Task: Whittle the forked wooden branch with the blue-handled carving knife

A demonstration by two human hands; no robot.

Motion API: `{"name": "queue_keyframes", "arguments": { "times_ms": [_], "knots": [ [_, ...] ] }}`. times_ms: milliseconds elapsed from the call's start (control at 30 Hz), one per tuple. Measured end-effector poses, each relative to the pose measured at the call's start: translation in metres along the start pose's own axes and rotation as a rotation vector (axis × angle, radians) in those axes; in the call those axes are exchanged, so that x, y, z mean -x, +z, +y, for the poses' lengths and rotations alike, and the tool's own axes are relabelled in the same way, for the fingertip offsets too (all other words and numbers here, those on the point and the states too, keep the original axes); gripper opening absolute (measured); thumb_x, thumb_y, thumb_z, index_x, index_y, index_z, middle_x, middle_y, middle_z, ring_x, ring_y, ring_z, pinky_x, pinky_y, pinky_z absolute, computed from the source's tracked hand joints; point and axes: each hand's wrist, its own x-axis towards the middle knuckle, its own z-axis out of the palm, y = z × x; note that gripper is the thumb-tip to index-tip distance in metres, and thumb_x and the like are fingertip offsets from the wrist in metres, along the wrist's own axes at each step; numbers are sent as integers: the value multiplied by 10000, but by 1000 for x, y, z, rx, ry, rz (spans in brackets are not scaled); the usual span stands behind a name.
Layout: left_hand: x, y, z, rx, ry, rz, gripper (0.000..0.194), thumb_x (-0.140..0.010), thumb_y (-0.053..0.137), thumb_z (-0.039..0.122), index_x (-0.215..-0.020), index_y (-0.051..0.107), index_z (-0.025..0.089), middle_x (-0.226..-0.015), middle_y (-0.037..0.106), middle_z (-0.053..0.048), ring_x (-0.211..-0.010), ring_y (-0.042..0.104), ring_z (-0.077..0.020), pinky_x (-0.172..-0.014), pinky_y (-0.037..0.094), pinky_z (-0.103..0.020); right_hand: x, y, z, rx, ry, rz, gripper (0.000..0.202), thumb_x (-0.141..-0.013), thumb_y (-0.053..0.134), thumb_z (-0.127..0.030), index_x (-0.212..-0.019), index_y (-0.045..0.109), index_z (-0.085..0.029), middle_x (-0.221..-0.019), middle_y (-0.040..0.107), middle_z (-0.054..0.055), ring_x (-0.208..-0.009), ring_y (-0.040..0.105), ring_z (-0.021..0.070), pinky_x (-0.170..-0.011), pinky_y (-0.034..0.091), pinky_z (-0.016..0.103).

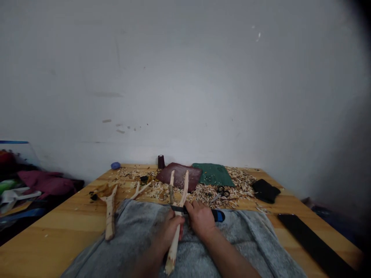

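Observation:
My left hand (170, 228) is wrapped around a peeled, Y-shaped forked stick (174, 249), its two prongs pointing away from me. Some darker bark shows on the left prong. My right hand (203, 221) grips a knife (219, 216) with a black and blue handle. Its dark blade lies across the stick just below the fork, and part of the knife is hidden under my fingers. Both hands are above a grey cloth (243, 235) spread over the table's near edge.
Wood shavings (240, 181) cover the wooden table (66, 224). A carved forked stick (110, 216) lies left, with a thinner one (140, 190) beyond. Scissors (220, 193), maroon sheet (165, 174), green sheet (214, 175), thread spool (161, 162), black cloth (265, 191) and black strip (313, 243) surround the work.

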Motion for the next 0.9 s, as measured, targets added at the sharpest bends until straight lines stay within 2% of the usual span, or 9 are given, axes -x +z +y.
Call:
{"name": "queue_keyframes", "arguments": {
  "times_ms": [133, 267, 500, 733, 900],
  "knots": [
    [3, 0, 3, -127, 43, 42, 149, -654, 518, 129, -761, 495, 231, -399, 459, 92, -334, 417, -113, -363, 266, -211, -4, 3, 8, 47, 65, 7, 218, -861, 463, -143, -1047, 555, -209, -889, 609, 76, -813, 567, 190, -693, 354, 288],
    [3, 0, 2, -89, 30, 7, 134, -665, 532, 150, -771, 503, 226, -399, 457, 95, -315, 405, -102, -352, 250, -202, -5, 4, 14, 46, 95, 50, 211, -871, 452, -149, -1041, 560, -214, -878, 611, 67, -811, 569, 184, -690, 354, 277],
    [1, -1, 2, -157, 97, 118, 169, -659, 543, 105, -748, 476, 232, -443, 482, 94, -364, 449, -107, -381, 283, -209, 1, 2, 0, 8, 12, 12, 221, -867, 474, -176, -1065, 559, -222, -901, 619, 71, -818, 577, 188, -705, 368, 282],
    [-1, -3, -1, -160, 101, 77, 146, -682, 531, 141, -781, 483, 236, -425, 473, 99, -336, 427, -99, -366, 270, -199, -6, 4, 30, 61, 253, -15, 247, -847, 470, -139, -1068, 555, -213, -884, 632, 67, -795, 612, 193, -641, 371, 266],
    [-2, -2, -2, -87, 125, 45, 189, -671, 581, 119, -804, 502, 227, -411, 475, 106, -324, 428, -90, -359, 242, -193, -1, 2, 16, 4, 116, -9, 226, -841, 486, -158, -1037, 568, -235, -874, 630, 50, -809, 604, 185, -660, 379, 260]
  ]
}}
